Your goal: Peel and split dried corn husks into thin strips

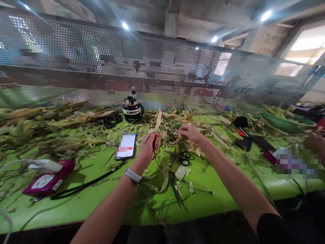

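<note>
My left hand (147, 149), with a pale wristband (133, 175) on its wrist, is closed around a dry corn husk (158, 122). The husk's pale tip sticks up above the fingers. To its right, my right hand (191, 133) is closed in a pinch over the heap of husk scraps (175, 123). What its fingers hold, if anything, I cannot make out. Black-handled scissors (185, 158) lie on the green table (203, 198) just below and between the hands. A phone (125, 145) with a lit screen lies left of my left hand.
Husk bundles (45, 115) cover the back left. A dark jug (132, 110) marked ENERGY stands before the perforated metal screen (162, 67). A magenta box (49, 179) with a white plug lies left, a green basket (286, 123) right. Another person's hand (315, 144) shows at far right.
</note>
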Demonstrator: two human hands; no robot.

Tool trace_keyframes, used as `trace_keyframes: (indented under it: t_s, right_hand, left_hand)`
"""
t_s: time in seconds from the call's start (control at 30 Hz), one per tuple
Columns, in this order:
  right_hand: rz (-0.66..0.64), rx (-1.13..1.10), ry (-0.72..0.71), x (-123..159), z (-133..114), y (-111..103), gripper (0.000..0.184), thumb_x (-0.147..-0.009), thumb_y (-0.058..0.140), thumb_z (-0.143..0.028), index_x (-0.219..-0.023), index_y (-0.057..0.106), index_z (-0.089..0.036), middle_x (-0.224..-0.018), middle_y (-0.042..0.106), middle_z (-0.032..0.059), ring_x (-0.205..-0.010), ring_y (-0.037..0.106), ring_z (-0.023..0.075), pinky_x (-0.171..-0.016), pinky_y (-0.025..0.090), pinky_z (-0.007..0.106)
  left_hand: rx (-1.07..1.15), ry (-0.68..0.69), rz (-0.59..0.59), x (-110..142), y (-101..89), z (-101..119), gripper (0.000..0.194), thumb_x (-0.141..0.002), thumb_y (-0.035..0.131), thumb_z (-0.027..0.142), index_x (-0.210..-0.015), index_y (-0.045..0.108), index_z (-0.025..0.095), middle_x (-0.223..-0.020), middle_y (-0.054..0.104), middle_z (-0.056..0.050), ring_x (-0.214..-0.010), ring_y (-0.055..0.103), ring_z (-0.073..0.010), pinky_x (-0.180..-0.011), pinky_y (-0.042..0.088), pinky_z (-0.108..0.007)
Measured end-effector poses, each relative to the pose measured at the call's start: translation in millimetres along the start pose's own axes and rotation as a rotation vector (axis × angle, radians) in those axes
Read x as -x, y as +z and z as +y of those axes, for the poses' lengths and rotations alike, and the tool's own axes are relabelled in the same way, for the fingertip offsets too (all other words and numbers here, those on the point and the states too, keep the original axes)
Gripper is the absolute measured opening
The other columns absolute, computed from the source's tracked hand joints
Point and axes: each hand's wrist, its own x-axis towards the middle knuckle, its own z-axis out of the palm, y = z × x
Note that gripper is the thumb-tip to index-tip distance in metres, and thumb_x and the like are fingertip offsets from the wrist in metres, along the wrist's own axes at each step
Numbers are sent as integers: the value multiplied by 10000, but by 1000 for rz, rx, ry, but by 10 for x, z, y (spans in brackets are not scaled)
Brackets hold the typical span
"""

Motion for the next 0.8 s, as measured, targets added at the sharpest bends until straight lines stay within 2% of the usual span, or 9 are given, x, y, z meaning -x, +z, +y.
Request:
trace_keyframes:
  t_s: [0.07,0.1,0.13,0.2,0.3,0.43,0.6,0.7,0.8]
  right_hand:
    - [-26,-152,-14,23,3,-62,290,-753,567,-431,-669,569,-153,-518,534,-34,-466,477,91,-498,386,213]
    - [-37,-159,-18,29,14,-82,338,-750,564,-468,-612,550,-160,-486,511,-35,-451,466,93,-490,376,217]
    - [-26,-99,-21,28,31,-95,380,-757,549,-495,-571,537,-164,-470,502,-30,-451,468,99,-489,369,220]
    - [85,144,-22,-7,74,-110,401,-800,505,-481,-566,556,-160,-508,539,-6,-505,506,118,-517,372,227]
    - [233,442,-36,-125,123,-113,252,-848,475,-317,-759,647,-155,-711,642,27,-674,573,146,-619,401,234]
    - [207,554,-67,-317,100,-59,215,-842,483,-204,-969,657,-190,-968,648,68,-913,576,191,-753,421,268]
    - [145,702,-120,-551,47,62,275,-797,512,-112,-1019,666,-167,-1215,540,153,-1157,437,281,-943,346,393]
    - [124,704,-105,-685,50,49,251,-759,525,-73,-928,702,-128,-1176,574,188,-1159,440,313,-965,316,441]
    - [125,646,-68,-793,41,-68,202,-746,540,-92,-828,722,-121,-1049,644,183,-1097,500,315,-935,343,445]
  left_hand:
    - [9,-7,3,2,3,-6,242,-743,622,382,-734,556,150,-456,387,75,-391,327,-36,-392,243,-151]
    - [9,-8,5,5,5,-8,243,-741,624,382,-734,555,150,-456,387,76,-391,326,-35,-392,242,-151]
    - [5,-7,6,8,7,-11,244,-739,625,383,-732,554,150,-455,386,77,-389,324,-35,-390,240,-152]
    - [-9,-5,8,15,9,-16,249,-738,624,390,-724,550,153,-450,384,78,-383,321,-37,-385,237,-154]
    - [-39,-1,9,21,5,-25,261,-741,620,407,-726,553,155,-452,388,76,-383,331,-41,-383,245,-157]
    - [-70,10,19,22,-1,-24,276,-739,618,422,-733,563,152,-450,391,74,-384,331,-41,-380,244,-155]
    - [-88,8,24,33,7,-10,273,-749,603,420,-734,568,150,-449,392,71,-386,325,-43,-380,241,-155]
    - [-86,15,24,36,6,-11,285,-748,605,433,-732,566,152,-450,385,71,-388,326,-46,-381,241,-158]
    - [-85,5,24,30,3,-14,305,-739,613,453,-741,565,152,-450,386,72,-389,328,-46,-380,240,-156]
